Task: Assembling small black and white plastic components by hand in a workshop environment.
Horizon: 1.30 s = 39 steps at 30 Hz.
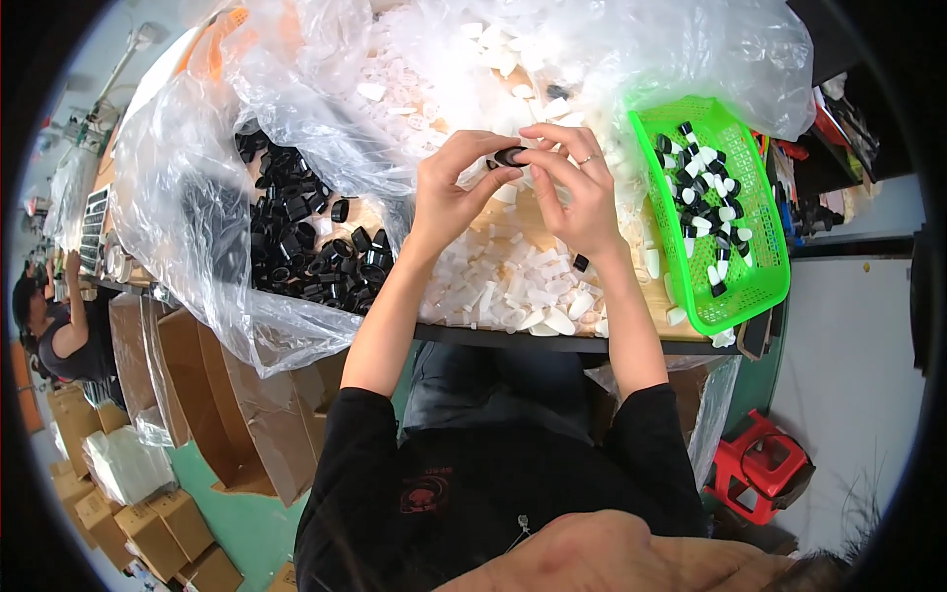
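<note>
A black-sleeved torso fills the foreground, pressed against the dark front edge of the wooden worktable. Little bare surface remains: crumpled clear plastic sheeting covers a heap of small black plastic caps at left, white plastic bottles lie centre, and a green plastic mesh basket overhangs the right edge. The left hand and right hand pinch one small black cap between their fingertips above the bottles; whatever sits beneath it is hidden.

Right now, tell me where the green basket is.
In the head view, the green basket sits at the table's right end, right of both hands, tilted and holding assembled black-and-white pieces, beside the white parts pile.
</note>
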Tool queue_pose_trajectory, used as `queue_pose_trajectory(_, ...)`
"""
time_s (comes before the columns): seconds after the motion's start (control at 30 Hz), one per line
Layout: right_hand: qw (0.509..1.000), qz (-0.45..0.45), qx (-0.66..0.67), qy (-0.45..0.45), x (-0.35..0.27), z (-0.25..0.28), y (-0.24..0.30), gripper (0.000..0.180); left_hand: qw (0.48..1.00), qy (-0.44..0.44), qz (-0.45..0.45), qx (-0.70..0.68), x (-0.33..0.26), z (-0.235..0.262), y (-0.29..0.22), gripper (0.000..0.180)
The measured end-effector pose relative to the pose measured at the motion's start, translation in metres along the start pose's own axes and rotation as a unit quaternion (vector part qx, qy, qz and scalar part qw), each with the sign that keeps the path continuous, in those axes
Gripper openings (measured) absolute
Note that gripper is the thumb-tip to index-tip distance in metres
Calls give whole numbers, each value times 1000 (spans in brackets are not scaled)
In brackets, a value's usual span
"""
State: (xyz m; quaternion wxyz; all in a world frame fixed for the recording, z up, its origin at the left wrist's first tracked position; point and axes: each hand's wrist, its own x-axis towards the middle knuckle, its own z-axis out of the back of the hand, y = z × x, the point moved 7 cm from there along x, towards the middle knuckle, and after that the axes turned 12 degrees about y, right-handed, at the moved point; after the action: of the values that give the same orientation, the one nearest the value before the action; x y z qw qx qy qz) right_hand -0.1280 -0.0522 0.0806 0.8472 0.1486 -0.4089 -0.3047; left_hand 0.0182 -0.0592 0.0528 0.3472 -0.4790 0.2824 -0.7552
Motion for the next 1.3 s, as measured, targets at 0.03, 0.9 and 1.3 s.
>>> queue_pose_trajectory(0.03,1000,0,1,1,0,0,0,12,1000,-1,-8,19,0,0,-1,31)
queue_pose_trajectory(0.9,962,-181,-160,131,24,-118,-67,17,972,-209,98,-43,-11,54,46,23)
queue_pose_trajectory(1.3,992,-92,56,-70,27,-40,-40,21,987,-115,100,41,-6,36,38,30)
